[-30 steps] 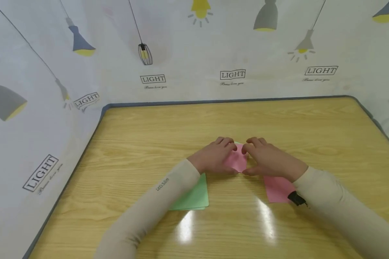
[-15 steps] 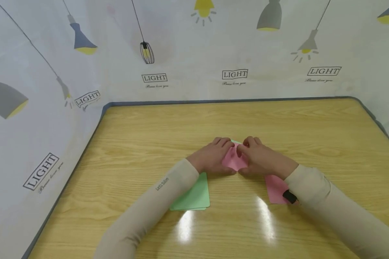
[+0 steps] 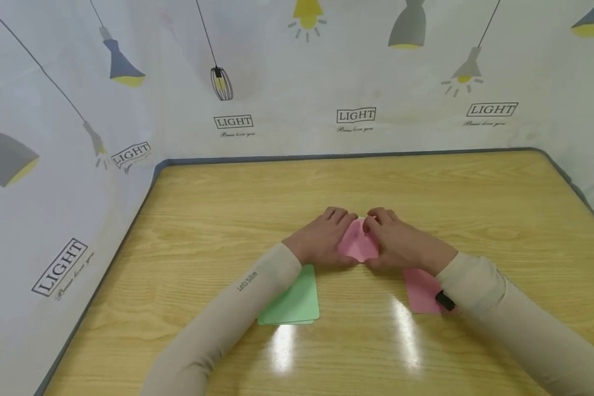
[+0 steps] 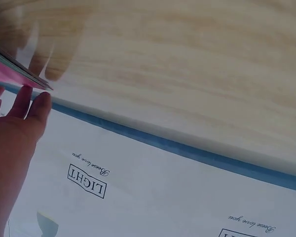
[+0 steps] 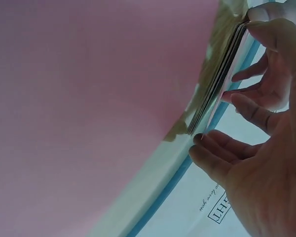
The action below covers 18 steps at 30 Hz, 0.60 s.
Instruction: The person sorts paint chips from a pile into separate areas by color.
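Mid-table, a small stack of cards point(image 3: 357, 242) with a pink one on top lies between the two hands. Its layered edge point(image 5: 221, 74) shows in the right wrist view, several thin cards thick. The left hand point(image 3: 324, 239) grips the stack's left side, thumb at the near edge and fingers at the far one. From the right, the right hand point(image 3: 398, 242) holds the opposite side with thumb near and fingers bent over the far corner. In the left wrist view, the left fingers point(image 4: 27, 103) touch the pink face of the stack. Parts of the stack are hidden behind both hands.
Green cards point(image 3: 297, 302) lie slightly fanned under the left forearm. A pink card point(image 3: 418, 291) lies under the right wrist, partly covered by the sleeve and a black piece point(image 3: 445, 300) at the cuff. A white lamp-printed curtain point(image 3: 287, 93) surrounds the wooden table point(image 3: 257, 192).
The right hand has shifted a little left, closing in on the stack's right side. The left hand stays nearly in place. The green layer visible behind the pink card shows less now.
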Tool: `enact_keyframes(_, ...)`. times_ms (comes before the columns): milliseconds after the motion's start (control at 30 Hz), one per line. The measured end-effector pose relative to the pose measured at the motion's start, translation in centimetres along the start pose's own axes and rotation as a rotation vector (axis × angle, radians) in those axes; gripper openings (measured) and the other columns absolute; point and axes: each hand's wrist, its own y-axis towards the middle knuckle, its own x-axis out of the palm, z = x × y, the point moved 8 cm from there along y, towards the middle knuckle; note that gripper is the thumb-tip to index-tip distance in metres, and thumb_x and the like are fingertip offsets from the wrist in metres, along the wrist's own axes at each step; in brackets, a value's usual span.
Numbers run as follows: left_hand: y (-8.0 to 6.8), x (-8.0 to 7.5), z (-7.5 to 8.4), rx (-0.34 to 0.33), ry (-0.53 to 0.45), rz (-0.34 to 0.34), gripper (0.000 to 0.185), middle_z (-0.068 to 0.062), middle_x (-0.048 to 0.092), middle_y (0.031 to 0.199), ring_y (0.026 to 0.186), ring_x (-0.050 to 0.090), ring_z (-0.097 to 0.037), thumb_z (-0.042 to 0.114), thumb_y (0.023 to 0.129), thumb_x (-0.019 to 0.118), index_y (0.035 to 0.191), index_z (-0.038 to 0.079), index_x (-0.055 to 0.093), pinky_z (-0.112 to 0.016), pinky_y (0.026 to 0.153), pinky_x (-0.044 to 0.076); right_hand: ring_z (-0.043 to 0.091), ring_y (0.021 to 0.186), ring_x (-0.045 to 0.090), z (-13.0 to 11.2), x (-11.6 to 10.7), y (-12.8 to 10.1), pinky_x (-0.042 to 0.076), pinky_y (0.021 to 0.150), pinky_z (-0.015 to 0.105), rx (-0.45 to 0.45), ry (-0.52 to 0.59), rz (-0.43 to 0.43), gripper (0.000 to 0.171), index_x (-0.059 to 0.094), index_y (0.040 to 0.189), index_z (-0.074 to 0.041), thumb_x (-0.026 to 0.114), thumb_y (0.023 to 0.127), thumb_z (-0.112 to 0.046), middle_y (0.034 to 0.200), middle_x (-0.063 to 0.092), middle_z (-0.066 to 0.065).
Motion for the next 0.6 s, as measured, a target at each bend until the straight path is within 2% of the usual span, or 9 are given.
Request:
enact_keyframes(167,-0.1,-0.8,0.4,0.011,-0.006,0.037,0.089,-0.009,0.035,0.14,0.131,0.03,-0.024,0.068,0.085,0.058,0.146,0.008,0.034,-0.03,0.108,0.032,0.042,0.128,0.035,-0.2,-0.4,-0.4,0.041,0.097,0.059,-0.022,-0.058,-0.005,0.057,0.054,0.117,-0.01,0.078,0.078,-0.043,0.14,0.039,0.027)
enact_keyframes(300,-0.2,-1.6,1.7,0.02,-0.025,0.06,0.084,-0.009,0.037,0.134,0.122,0.036,-0.023,0.068,0.085,0.059,0.143,0.011,0.041,-0.028,0.099,0.041,0.041,0.128,0.034,-0.4,-1.5,-1.7,0.039,0.097,0.061,-0.042,-0.053,0.003,0.049,0.057,0.115,-0.015,0.079,0.079,-0.04,0.139,0.041,0.024)
enact_keyframes(433,0.1,-2.2,4.3,0.068,-0.014,0.049,0.075,-0.008,0.038,0.133,0.119,0.038,-0.021,0.063,0.083,0.065,0.137,0.015,0.046,-0.027,0.097,0.041,0.037,0.131,0.031,0.3,-2.6,-4.6,0.044,0.092,0.055,-0.014,0.039,-0.004,0.044,0.059,0.114,-0.022,0.082,0.078,-0.032,0.143,0.038,0.018)
enact_keyframes(600,0.8,-1.9,8.8,0.192,0.082,-0.003,0.066,-0.007,0.042,0.131,0.117,0.038,-0.02,0.061,0.084,0.064,0.132,0.018,0.051,-0.025,0.099,0.035,0.036,0.13,0.031,1.1,-3.4,-9.3,0.045,0.089,0.055,-0.006,0.125,-0.011,0.045,0.06,0.114,-0.028,0.084,0.075,-0.029,0.142,0.037,0.012)
